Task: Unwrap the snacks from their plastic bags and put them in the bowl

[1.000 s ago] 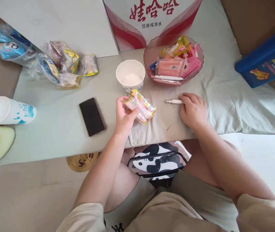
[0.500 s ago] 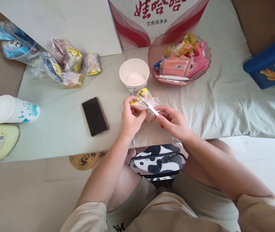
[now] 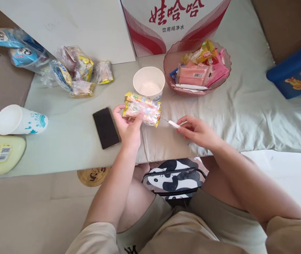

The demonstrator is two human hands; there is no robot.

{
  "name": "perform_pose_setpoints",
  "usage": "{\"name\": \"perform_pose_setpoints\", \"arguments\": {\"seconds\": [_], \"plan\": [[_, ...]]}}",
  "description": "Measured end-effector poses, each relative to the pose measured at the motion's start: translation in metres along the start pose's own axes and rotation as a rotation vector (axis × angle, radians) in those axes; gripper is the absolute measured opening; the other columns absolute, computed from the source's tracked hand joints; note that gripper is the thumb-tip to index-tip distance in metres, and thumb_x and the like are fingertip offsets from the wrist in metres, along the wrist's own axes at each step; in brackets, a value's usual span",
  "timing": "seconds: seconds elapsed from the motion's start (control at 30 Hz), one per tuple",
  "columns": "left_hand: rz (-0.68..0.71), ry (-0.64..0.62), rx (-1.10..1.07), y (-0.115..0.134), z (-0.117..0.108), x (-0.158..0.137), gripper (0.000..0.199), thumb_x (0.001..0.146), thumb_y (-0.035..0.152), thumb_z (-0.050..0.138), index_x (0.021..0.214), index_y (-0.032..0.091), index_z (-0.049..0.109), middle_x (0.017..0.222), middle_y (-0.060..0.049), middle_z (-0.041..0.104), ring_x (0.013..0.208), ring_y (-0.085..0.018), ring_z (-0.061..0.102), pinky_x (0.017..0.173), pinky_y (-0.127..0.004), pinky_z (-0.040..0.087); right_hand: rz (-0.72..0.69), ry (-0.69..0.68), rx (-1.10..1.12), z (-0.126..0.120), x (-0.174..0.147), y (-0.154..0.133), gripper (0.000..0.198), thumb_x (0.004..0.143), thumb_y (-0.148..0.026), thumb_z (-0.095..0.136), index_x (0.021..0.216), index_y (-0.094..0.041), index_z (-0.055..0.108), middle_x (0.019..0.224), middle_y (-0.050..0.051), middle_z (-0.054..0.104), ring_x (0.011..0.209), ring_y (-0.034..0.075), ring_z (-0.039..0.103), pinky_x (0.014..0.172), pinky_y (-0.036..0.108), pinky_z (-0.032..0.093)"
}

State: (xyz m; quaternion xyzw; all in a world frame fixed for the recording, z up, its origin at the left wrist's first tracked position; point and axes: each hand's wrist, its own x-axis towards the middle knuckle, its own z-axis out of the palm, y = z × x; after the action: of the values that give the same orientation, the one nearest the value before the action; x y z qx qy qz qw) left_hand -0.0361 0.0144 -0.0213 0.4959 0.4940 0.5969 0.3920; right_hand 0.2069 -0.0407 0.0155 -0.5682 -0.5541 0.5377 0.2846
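L hand [image 3: 129, 125] pinches the clear-wrapped packet [image 3: 142, 107], w/ thumb across its near face & fingers round the L end, partly hidden behind. Pkt is held up over the desk [image 3: 68, 130], in front of & slightly L of the R hand. Its long axis runs approx. L–R, R end dipping a bit nearer the person; yellow printed edges show at both ends, pinkish contents thru the film.

R hand [image 3: 199, 132] has the white tool [image 3: 174, 124] in a thumb-&-finger pinch, other fingers curled under. Tool's long axis slants L & away from the person, thin dark tip aimed at pkt's R end, just beside it; can't tell if touching.

Paper bowl [image 3: 149, 79] stands just beyond the L hand's pkt, near rim side partly covered by it. Phone [image 3: 106, 127] lies just L of the L hand. Pink glass bowl [image 3: 170, 60] w/ wrapped snacks [image 3: 194, 74] sits beyond the R hand.
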Motion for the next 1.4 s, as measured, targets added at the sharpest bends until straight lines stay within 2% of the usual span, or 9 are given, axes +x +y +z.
{"name": "perform_pose_setpoints", "arguments": {"seconds": [0.23,0.4,0.57,0.7,0.83,1.03,1.13,1.23,1.4], "plan": [[-0.058,-0.232,0.039,0.008,0.015,-0.02,0.063,0.077,0.055,0.079,0.118,0.03,0.038,0.108,-0.003,0.06,0.087,-0.016,0.067,0.077,-0.029,0.056,-0.125,0.425,-0.588,-0.031,0.007,0.016,0.029,0.088,-0.031,0.056,0.11,-0.02,0.072,0.1,0.011,0.073,0.084,0.025,0.066,0.076,0.038,0.051],[0.014,-0.448,0.297,0.016,0.027,-0.035,0.044,0.081,0.038,0.074,0.112,0.025,0.047,0.111,-0.004,0.06,0.092,-0.017,0.065,0.082,-0.031,0.054,-0.269,0.593,-0.835,-0.031,0.012,0.022,0.031,0.094,-0.029,0.049,0.113,-0.019,0.071,0.111,0.016,0.07,0.104,0.032,0.064,0.091,0.046,0.05],[0.112,-0.383,0.417,0.013,0.022,-0.025,0.041,0.085,0.037,0.069,0.118,0.022,0.051,0.132,-0.013,0.06,0.125,-0.025,0.059,0.099,-0.039,0.052,-0.567,0.296,-0.628,-0.011,0.002,0.015,0.04,0.096,-0.039,0.05,0.129,-0.02,0.06,0.122,0.016,0.069,0.114,0.031,0.063,0.098,0.046,0.05],[0.149,-0.469,0.488,0.015,0.018,-0.02,0.045,0.083,0.031,0.072,0.124,0.022,0.055,0.13,-0.012,0.066,0.123,-0.024,0.063,0.104,-0.04,0.051,-0.642,0.113,-0.634,0.007,0.001,0.014,0.048,0.091,-0.032,0.056,0.138,-0.021,0.056,0.117,0.013,0.071,0.117,0.032,0.061,0.099,0.048,0.047],[0.125,-0.474,0.512,0.02,0.016,-0.018,0.029,0.087,0.024,0.065,0.115,0.022,0.062,0.11,-0.008,0.075,0.102,-0.02,0.071,0.091,-0.034,0.055,-0.656,0.168,-0.634,0.004,0.004,0.017,0.035,0.089,-0.017,0.051,0.119,-0.022,0.068,0.099,0.009,0.072,0.105,0.028,0.063,0.094,0.045,0.047],[-0.048,-0.177,0.545,0.014,-0.001,-0.004,0.023,0.081,0.015,0.062,0.104,0.021,0.063,0.079,0.0,0.07,0.067,-0.015,0.065,0.065,-0.027,0.05,-0.526,0.477,-0.646,-0.027,0.004,0.024,0.017,0.082,-0.015,0.052,0.084,-0.023,0.067,0.094,0.009,0.072,0.102,0.029,0.064,0.094,0.047,0.047],[-0.016,-0.126,0.541,0.013,-0.007,0.001,0.038,0.078,0.01,0.059,0.113,0.021,0.063,0.095,-0.003,0.073,0.084,-0.018,0.07,0.075,-0.029,0.055,-0.395,0.671,-0.627,-0.033,0.0,0.023,0.021,0.085,-0.016,0.047,0.093,-0.023,0.065,0.1,0.011,0.072,0.101,0.03,0.064,0.091,0.047,0.048],[0.13,-0.211,0.545,0.017,-0.006,0.001,0.055,0.073,0.005,0.057,0.125,0.022,0.062,0.123,-0.007,0.071,0.114,-0.022,0.067,0.098,-0.035,0.054,-0.45,0.632,-0.608,-0.026,-0.002,0.02,0.03,0.091,-0.023,0.044,0.113,-0.022,0.063,0.116,0.013,0.071,0.11,0.03,0.064,0.094,0.046,0.047],[0.176,-0.355,0.678,0.025,-0.002,-0.001,0.024,0.077,0.015,0.064,0.1,0.02,0.072,0.119,-0.01,0.071,0.113,-0.026,0.068,0.106,-0.043,0.052,-0.475,0.489,-0.772,-0.012,0.005,0.019,0.044,0.088,-0.037,0.059,0.128,-0.019,0.061,0.096,0.011,0.072,0.101,0.032,0.063,0.088,0.045,0.044]]}}
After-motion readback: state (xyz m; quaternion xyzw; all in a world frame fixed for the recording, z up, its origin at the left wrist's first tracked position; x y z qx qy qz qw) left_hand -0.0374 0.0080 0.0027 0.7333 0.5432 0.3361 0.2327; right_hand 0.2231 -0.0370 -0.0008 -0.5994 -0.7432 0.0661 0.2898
